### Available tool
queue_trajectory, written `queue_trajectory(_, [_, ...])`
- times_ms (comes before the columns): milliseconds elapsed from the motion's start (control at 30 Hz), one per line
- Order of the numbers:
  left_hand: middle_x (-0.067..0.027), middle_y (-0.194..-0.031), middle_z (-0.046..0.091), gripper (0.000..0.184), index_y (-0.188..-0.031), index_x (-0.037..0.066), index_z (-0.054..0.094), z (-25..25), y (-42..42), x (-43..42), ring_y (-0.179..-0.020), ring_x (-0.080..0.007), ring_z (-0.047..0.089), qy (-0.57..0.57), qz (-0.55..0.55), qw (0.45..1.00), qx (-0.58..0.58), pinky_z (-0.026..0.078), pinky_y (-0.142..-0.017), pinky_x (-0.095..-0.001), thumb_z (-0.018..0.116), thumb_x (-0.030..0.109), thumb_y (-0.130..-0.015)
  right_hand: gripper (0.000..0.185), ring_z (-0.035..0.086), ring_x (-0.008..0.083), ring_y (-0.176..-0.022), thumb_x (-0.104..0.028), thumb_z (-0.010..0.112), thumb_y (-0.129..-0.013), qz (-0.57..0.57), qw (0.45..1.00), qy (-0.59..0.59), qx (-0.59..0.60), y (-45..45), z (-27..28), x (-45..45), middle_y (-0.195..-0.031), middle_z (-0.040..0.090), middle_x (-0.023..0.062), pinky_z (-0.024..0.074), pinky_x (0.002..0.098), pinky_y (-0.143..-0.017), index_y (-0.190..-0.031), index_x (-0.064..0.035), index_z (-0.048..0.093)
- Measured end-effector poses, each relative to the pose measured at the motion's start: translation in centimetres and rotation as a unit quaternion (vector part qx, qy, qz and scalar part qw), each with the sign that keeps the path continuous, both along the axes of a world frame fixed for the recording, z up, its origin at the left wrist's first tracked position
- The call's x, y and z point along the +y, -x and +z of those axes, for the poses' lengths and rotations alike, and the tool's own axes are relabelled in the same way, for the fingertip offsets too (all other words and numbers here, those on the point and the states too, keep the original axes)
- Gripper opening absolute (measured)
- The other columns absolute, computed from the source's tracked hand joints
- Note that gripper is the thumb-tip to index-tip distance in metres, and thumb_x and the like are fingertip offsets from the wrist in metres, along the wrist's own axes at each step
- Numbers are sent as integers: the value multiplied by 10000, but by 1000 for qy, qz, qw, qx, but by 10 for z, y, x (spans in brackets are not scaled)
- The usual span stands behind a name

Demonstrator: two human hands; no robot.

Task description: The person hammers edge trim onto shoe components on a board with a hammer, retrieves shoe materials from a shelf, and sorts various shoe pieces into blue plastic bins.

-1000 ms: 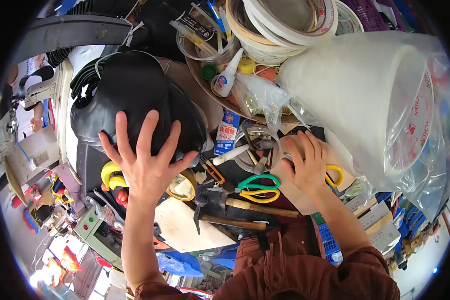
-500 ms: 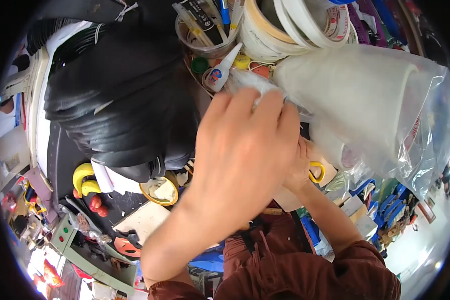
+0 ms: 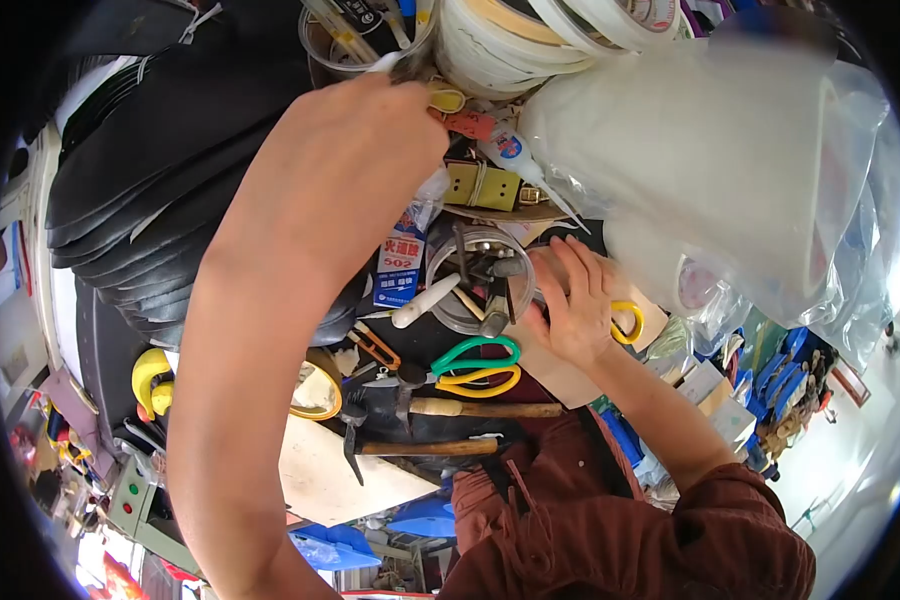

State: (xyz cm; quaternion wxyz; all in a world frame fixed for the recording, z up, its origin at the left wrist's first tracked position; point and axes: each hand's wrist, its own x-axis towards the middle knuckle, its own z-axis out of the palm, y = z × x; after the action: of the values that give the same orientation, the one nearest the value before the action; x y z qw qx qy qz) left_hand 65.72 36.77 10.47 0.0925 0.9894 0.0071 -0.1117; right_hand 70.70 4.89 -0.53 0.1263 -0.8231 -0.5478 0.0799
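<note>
My left hand [image 3: 370, 135] reaches over the basket beside the clear cup of pens [image 3: 355, 50], its fingers bent down and mostly hidden behind its back. A glue bottle [image 3: 515, 150] with a long thin tip lies just right of it, near a yellow cap [image 3: 446, 98]. My right hand [image 3: 573, 300] rests with fingers apart on the tan sheet [image 3: 560, 368], touching the side of the clear tool jar [image 3: 480, 280]. A blue and white 502 glue packet [image 3: 400, 265] lies left of the jar.
Black leather pieces [image 3: 160, 190] are piled at left. Two hammers [image 3: 485, 408] and green-handled scissors [image 3: 477, 355] lie in front of the jar. Rolls of tape [image 3: 510, 40] stand at the back, and a large plastic-wrapped white roll [image 3: 680, 160] fills the right.
My left hand has gone from the black leather across to the basket and pen cup. The glue bottle now lies further right, tip pointing down-right. My right hand stays by the jar.
</note>
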Motion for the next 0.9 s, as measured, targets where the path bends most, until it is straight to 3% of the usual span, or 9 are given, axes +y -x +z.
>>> queue_trajectory(100, [-89, -1036, 674, 182, -947, 50, 671, -3, 5, -7, -1003, -274, 635, -47, -11, 999, -18, 523, -861, -384, 578, 35, -792, 527, 475, 382, -1282, -345, 680, -836, 1, 1000, 4, 5, 0, 0, -1, -1389, 511, 176, 386, 533, -1019, -1302, -114, 595])
queue_trajectory(300, [-82, -1043, 681, 308, -1058, 58, 686, 13, 25, -36, -937, -271, 646, 72, 123, 967, -209, 536, -810, -366, 637, 69, -754, 551, 457, 414, -1289, -338, 671, -848, 21, 1000, -2, -13, -1, -7, -5, -1404, 485, 202, 372, 553, -1044, -1334, -98, 565])
queue_trajectory(333, [-68, -929, 644, 213, -940, 68, 662, 15, 34, -46, -841, -243, 630, 81, 145, 945, -283, 522, -736, -351, 633, 101, -731, 568, 445, 433, -1290, -329, 664, -856, 28, 999, 7, -15, -1, -6, -5, -1415, 470, 214, 357, 563, -1059, -1354, -84, 545])
queue_trajectory(433, [-100, -985, 689, 337, -985, 52, 731, 25, 66, -105, -824, -229, 656, 107, 260, 836, -471, 509, -669, -323, 689, 145, -664, 575, 439, 439, -1296, -327, 638, -877, 24, 999, -11, -23, 0, -20, -10, -1423, 463, 220, 353, 562, -1048, -1368, -53, 514])
queue_trajectory(500, [-92, -1007, 706, 359, -985, 42, 757, 26, 91, -168, -827, -234, 661, 133, 295, 800, -506, 509, -665, -305, 719, 165, -650, 574, 438, 441, -1297, -332, 614, -899, 47, 997, -22, -56, 0, -11, -8, -1431, 456, 221, 351, 560, -1039, -1374, -35, 494])
queue_trajectory(600, [-112, -1081, 677, 328, -1048, 39, 730, 17, 147, -263, -947, -267, 643, 201, 294, 833, -423, 546, -736, -347, 697, 117, -731, 542, 440, 421, -1304, -346, 580, -932, 56, 995, -24, -83, 0, -15, -6, -1433, 459, 204, 350, 548, -1036, -1370, -38, 494])
queue_trajectory(733, [-117, -1153, 657, 379, -1141, 46, 692, 1, 226, -396, -1024, -277, 642, 267, 432, 807, -301, 539, -839, -399, 644, 89, -768, 500, 466, 386, -1287, -345, 559, -958, 64, 988, -47, -135, 3, -16, -4, -1402, 488, 177, 374, 520, -1019, -1366, -63, 503])
queue_trajectory(800, [-113, -1130, 676, 399, -1124, 71, 707, -7, 259, -461, -977, -293, 664, 233, 563, 747, -267, 543, -813, -392, 657, 30, -730, 476, 508, 382, -1236, -349, 552, -963, 74, 981, -71, -163, 3, -20, -3, -1352, 531, 177, 412, 515, -988, -1336, -55, 529])
queue_trajectory(900, [-147, -1078, 676, 300, -1088, 68, 711, -37, 294, -575, -946, -347, 657, 186, 742, 609, -209, 548, -795, -429, 658, -16, -805, 446, 593, 383, -1109, -366, 546, -966, 164, 955, -141, -204, -34, -52, 0, -1225, 624, 184, 490, 496, -912, -1263, -37, 590])
